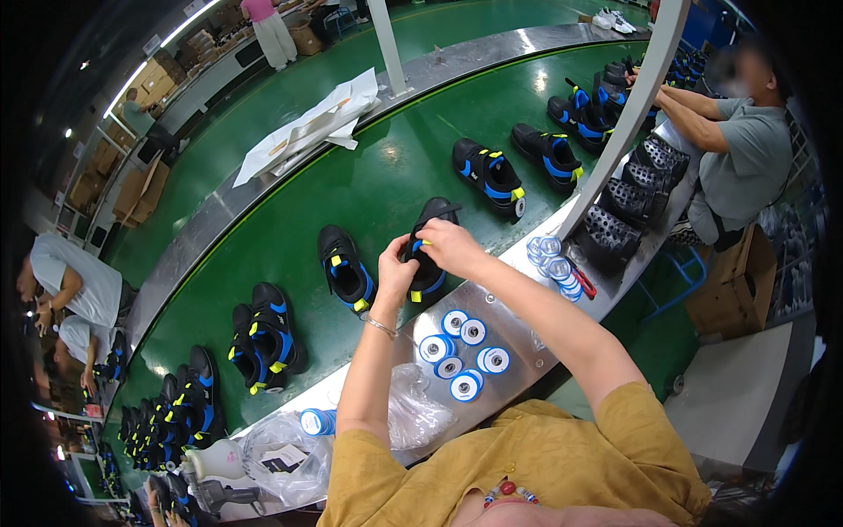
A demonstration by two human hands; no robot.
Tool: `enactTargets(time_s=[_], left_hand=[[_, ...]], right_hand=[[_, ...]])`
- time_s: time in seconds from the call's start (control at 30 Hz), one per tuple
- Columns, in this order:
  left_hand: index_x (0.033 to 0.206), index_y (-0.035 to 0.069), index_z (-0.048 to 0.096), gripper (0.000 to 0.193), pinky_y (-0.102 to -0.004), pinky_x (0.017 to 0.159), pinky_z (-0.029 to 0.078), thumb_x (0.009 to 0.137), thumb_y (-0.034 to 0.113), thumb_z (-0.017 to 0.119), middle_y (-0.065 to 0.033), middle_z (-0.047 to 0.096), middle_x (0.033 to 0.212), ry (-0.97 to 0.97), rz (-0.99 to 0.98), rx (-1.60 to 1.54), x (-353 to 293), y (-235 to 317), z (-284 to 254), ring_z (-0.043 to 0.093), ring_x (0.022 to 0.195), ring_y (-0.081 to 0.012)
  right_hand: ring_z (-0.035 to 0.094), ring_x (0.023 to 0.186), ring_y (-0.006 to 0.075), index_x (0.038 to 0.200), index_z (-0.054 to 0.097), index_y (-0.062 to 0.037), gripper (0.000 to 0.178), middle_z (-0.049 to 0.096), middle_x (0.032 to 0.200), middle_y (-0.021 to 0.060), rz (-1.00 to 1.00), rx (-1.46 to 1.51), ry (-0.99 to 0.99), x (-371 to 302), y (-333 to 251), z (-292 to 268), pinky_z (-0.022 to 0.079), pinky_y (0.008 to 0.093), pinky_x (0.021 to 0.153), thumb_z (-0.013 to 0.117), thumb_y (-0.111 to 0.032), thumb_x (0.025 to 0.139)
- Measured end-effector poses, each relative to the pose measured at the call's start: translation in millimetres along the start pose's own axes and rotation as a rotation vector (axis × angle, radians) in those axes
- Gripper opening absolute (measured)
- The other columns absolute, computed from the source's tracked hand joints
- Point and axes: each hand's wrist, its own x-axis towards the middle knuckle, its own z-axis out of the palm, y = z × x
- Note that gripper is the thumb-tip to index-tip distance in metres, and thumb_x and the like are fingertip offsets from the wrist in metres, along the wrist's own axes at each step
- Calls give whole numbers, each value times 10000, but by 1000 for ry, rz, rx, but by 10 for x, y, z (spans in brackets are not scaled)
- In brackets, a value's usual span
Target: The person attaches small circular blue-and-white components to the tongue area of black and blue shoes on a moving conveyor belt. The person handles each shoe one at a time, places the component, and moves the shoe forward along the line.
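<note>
Both my hands are on a black and blue shoe [428,279] with yellow accents, its toe pointing away from me. My left hand [398,267] is closed at the left side of the shoe's opening. From the right, my right hand [450,247] pinches the upper near the tongue; my fingers hide part of it. Another shoe [346,267] stands just to the left, and a third shoe [488,176] lies farther off to the right. Nearer to me, several round white-and-blue discs [472,331] rest on the metal ledge [518,342].
More shoes [268,334] line the green conveyor belt [386,167] on both sides. A stack of discs [555,263], plastic bags [290,461] and a spray gun [215,492] lie along the ledge. A slanted post [625,119] rises at right, beside a co-worker [742,149].
</note>
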Motion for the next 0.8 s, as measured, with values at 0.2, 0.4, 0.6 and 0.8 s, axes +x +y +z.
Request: enactTargets(time_s=[0.2, 0.4, 0.6, 0.8], left_hand=[[1172, -40, 571, 524, -284, 902, 455, 653, -106, 560, -112, 632, 1097, 43, 6, -10, 17, -68, -27, 585, 1025, -193], [1160, 22, 557, 486, -408, 883, 461, 688, -91, 572, -168, 545, 1049, 169, 631, 782, -193, 483, -58, 536, 1018, -345], [948, 36, 658, 228, -350, 678, 512, 739, -14, 582, -87, 556, 868, 46, 765, 1120, -111, 477, 73, 555, 833, -258], [889, 26, 654, 180, -351, 648, 496, 720, -30, 623, -90, 563, 874, 154, 813, 1015, -246, 378, -31, 562, 826, -262]], right_hand=[[562, 961, 296, 959, 597, 55, 239, 582, 981, 152, -120, -364, -117, -54, -266, 137, 513, 358, 790, 576, -70, 757], [625, 821, 273, 1039, 596, -12, 230, 611, 935, 164, 212, 245, 280, -287, -22, -395, 511, 361, 725, 595, -68, 816], [589, 818, 131, 1254, 557, -63, 429, 592, 928, 60, 718, 810, 176, -100, 91, -429, 523, 260, 599, 652, -240, 875], [553, 597, 89, 893, 650, 40, 97, 614, 721, 48, 723, 1092, 145, 68, 55, -295, 453, 224, 503, 608, 18, 808]])
